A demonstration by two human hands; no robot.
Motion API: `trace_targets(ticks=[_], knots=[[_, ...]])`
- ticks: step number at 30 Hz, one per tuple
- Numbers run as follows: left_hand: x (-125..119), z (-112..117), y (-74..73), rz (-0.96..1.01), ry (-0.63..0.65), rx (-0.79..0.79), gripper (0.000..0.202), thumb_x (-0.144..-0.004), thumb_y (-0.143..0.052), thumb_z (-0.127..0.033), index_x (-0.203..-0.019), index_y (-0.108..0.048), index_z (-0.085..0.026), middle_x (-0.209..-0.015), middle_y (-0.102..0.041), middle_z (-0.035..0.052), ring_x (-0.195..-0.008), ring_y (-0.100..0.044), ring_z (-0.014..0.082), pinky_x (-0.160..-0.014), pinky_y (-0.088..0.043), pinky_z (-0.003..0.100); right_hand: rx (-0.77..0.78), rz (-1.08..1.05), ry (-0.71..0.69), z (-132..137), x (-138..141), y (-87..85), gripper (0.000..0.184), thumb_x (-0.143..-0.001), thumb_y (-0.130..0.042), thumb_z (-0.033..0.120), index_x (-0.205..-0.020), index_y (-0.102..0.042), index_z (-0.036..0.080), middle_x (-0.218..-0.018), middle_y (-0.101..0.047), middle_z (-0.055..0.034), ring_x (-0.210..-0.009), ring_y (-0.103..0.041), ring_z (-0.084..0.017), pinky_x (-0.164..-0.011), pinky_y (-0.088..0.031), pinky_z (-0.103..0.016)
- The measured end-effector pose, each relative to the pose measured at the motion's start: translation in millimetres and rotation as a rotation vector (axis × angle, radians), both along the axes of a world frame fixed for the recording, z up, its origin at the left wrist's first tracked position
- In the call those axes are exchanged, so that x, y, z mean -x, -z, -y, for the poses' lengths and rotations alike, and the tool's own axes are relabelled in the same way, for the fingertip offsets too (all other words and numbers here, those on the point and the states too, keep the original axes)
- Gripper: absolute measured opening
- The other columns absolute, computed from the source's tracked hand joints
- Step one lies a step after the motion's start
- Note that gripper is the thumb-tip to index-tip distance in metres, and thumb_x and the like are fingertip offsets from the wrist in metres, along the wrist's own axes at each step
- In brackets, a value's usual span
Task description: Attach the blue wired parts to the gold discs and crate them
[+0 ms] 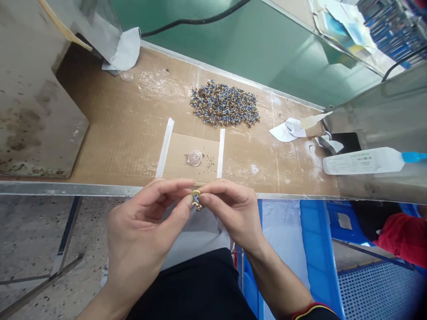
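Just over the front edge of the bench, my left hand (147,226) and my right hand (233,209) meet fingertip to fingertip. Pinched between both thumbs and forefingers are small blue-and-brass screw-like parts (196,201); how many is hard to tell. Beyond my hands, a cardboard pad (180,146) with white tape strips down its sides lies on the bench. A round, shiny patch of paste (195,158) sits on the pad, with dark specks to its right. Farther back is a heap of similar blue-and-brass parts (225,104).
Crumpled white paper (288,130) and a white bottle with a blue tip (365,161) lie on the right. A stained metal housing (36,98) stands at left. A green panel (213,40) closes the back. Below right are blue crates (318,249) and a person's red sleeve (403,238).
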State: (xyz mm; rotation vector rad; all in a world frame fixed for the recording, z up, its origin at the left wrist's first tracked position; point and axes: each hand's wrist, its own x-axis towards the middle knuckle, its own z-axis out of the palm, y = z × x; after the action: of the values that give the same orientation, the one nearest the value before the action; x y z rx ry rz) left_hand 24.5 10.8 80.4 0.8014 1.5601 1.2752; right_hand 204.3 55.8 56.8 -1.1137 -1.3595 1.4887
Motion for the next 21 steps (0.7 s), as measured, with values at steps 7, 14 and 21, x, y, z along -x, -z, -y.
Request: trace_targets(ticks=[7,14,21], knots=[[11.4,-2.1,5.6,0.056,0.165,-0.003,0.017,-0.096,-0.105,-0.039,-0.111,-0.100,-0.033,-0.113,-0.094,0.0029,-0.099,-0.089,0.0230,-0.087,-0.075,0.025,0.489,-0.361,-0.134,-13.4,-4.6,4.8,0.035,-0.093,-0.107,0.049,-0.094,-0.086,0.021,-0.077,-0.080,0.0023,-0.069,-0.073,-0.012,-0.072,-0.065,-0.025],[7.7,-1.7,6.9,0.137,0.148,0.033,0.016,-0.094,-0.108,-0.033,-0.108,-0.099,-0.032,-0.114,-0.096,0.0015,-0.099,-0.092,0.0212,-0.092,-0.075,0.023,0.759,-0.581,-0.283,-19.4,-9.6,4.2,0.040,-0.093,-0.107,0.048,-0.090,-0.079,0.019,-0.069,-0.073,0.0055,-0.055,-0.066,-0.010,-0.054,-0.060,-0.020],[4.4,2.6,13.3,0.208,0.087,0.068,0.024,-0.091,-0.111,-0.030,-0.112,-0.098,-0.031,-0.113,-0.097,0.0004,-0.100,-0.092,0.0208,-0.094,-0.076,0.025,0.784,-0.667,-0.274,-12.1,-9.9,4.8,0.038,-0.097,-0.102,0.048,-0.092,-0.078,0.020,-0.070,-0.072,0.0058,-0.053,-0.062,-0.010,-0.051,-0.060,-0.020]])
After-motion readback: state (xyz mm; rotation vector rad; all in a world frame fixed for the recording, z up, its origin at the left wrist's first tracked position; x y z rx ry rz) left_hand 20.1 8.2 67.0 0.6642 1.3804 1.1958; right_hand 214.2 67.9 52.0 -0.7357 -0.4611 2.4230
